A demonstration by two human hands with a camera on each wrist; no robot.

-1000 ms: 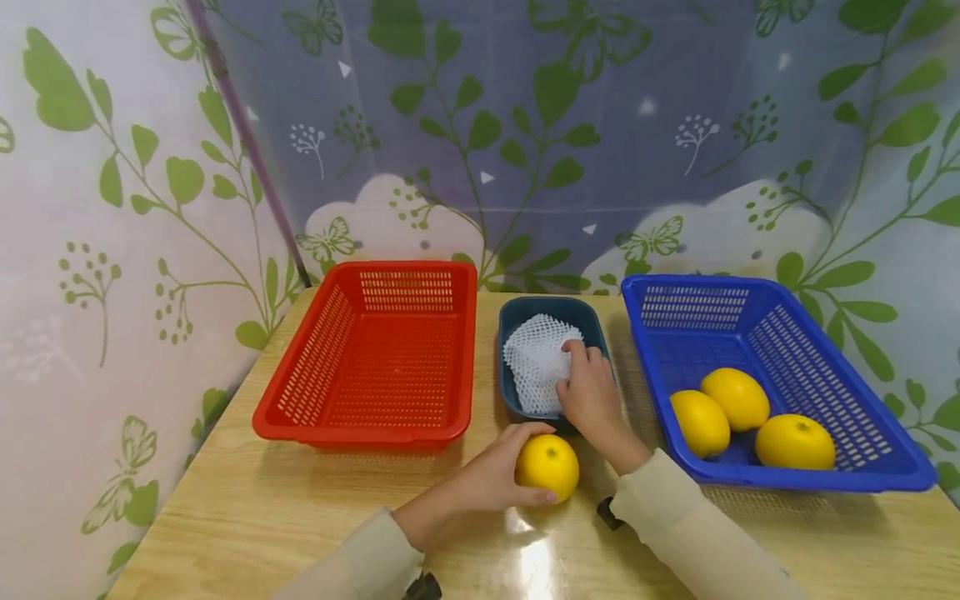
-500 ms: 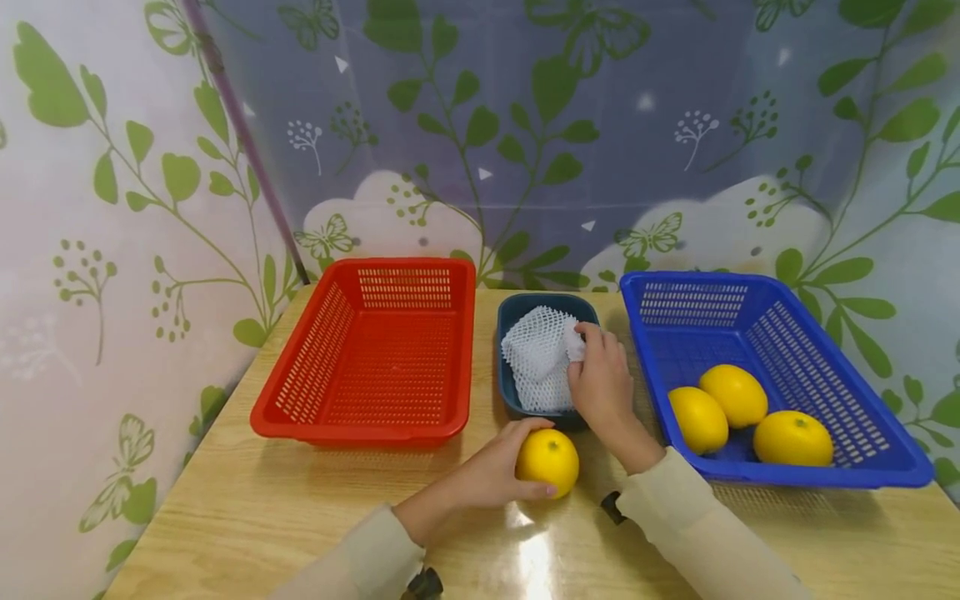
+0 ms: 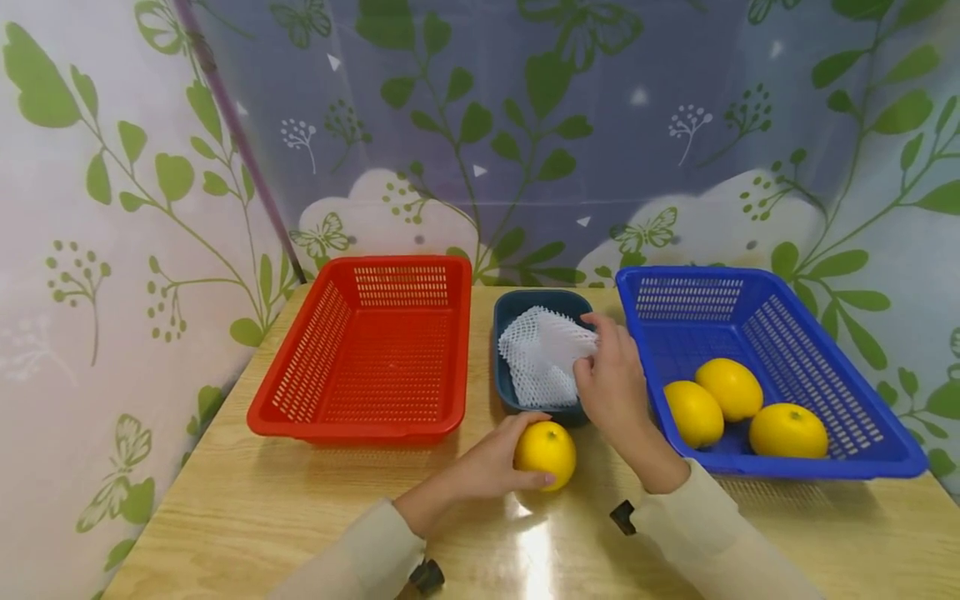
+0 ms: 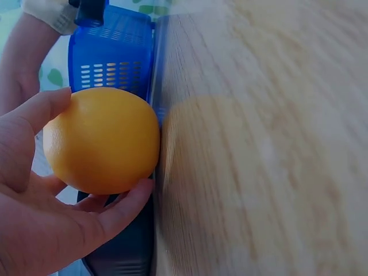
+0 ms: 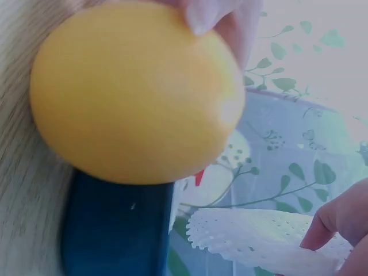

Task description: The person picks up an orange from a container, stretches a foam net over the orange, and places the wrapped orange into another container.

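Observation:
In the head view the left hand (image 3: 498, 460) curls its fingers and thumb around a yellow fruit (image 3: 546, 456) on the table, just in front of a dark teal bin (image 3: 501, 385). White foam netting (image 3: 542, 354) lies in that bin. The right hand (image 3: 617, 379) pinches the netting's right edge between thumb and finger, over the bin's right side. The right wrist view shows the fingers (image 5: 339, 221) on the netting (image 5: 259, 236), raised above the bin (image 5: 115, 230). In the left wrist view the fruit (image 4: 103, 141) sits between thumb and fingers.
A red basket (image 3: 390, 431) stands to the left with nothing in it. To the right, a blue basket (image 3: 817, 468) holds three yellow fruits (image 3: 787, 432). Patterned cloth (image 3: 450, 125) hangs behind the wooden table (image 3: 315, 508).
My right hand has moved to the right, drawing the netting's edge out over the bin's right side. The left hand keeps its hold on the fruit, which stays in place.

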